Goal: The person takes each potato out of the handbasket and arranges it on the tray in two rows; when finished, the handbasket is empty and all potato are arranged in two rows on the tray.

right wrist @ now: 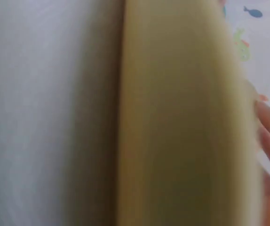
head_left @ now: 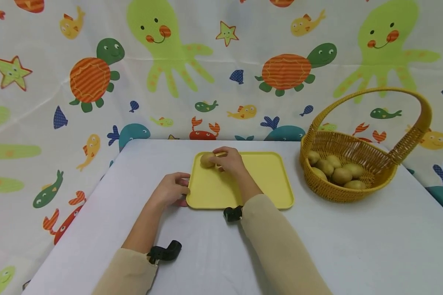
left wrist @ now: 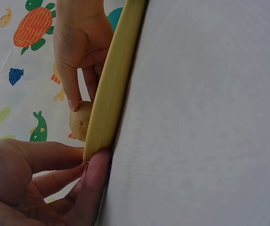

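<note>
Fingers and thumb of the right hand are bent close together and pinch one small, brown potato. It sits just left of the fingertips, at the upper left corner of the yellow tray, near the middle of the head view. I cannot tell if the potato touches the tray floor. It looks almost round, so no long side shows; the tray's long side runs from left to right. The right hand is nearer to the potato. Lower down and to the left, the left hand pinches the tray's lower left corner, with its fingers only a tray edge apart. More potatoes lie in the basket at the right of the frame.
</note>
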Available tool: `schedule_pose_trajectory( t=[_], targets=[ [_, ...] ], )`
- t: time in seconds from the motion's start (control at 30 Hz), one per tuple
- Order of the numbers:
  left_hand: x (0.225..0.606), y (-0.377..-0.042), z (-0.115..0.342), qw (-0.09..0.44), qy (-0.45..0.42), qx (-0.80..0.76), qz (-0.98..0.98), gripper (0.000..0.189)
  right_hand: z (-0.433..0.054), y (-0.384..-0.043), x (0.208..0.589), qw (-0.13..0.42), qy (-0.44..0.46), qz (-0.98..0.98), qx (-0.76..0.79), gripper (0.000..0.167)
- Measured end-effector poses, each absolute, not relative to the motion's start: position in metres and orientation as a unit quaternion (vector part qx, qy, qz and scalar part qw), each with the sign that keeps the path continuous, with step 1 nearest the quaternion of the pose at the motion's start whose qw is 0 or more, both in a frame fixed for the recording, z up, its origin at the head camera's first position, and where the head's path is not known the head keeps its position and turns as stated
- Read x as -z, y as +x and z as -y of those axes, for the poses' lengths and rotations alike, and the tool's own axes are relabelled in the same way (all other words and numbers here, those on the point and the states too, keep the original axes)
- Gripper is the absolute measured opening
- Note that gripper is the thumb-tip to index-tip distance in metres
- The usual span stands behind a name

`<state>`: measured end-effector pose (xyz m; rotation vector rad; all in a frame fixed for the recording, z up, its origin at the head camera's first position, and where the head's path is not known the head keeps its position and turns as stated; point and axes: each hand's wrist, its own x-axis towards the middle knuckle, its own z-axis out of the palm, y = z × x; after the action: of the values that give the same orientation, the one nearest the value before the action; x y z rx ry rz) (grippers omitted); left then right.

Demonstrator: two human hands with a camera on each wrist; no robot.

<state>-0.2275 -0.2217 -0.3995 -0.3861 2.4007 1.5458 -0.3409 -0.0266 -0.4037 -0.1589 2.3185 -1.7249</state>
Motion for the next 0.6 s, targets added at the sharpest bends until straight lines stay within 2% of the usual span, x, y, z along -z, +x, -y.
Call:
schedule_pose_trajectory(
  t=[0.17,0.43,0.6],
  targets=[
    [0.397,-0.227,0.220,0.131,-0.131,-0.529,-0.828,0.057,0.023,-0.341,0.400,0.131,-0.059,-0.808,0.571,0.037],
    [0.396,-0.229,0.218,0.128,-0.130,-0.526,-0.831,0.058,0.007,-0.339,0.384,0.158,-0.089,-0.824,0.536,0.058],
    [0.397,-0.227,0.219,0.134,-0.132,-0.521,-0.832,0.058,-0.008,-0.336,0.375,0.164,-0.100,-0.820,0.540,0.056]
  ],
)
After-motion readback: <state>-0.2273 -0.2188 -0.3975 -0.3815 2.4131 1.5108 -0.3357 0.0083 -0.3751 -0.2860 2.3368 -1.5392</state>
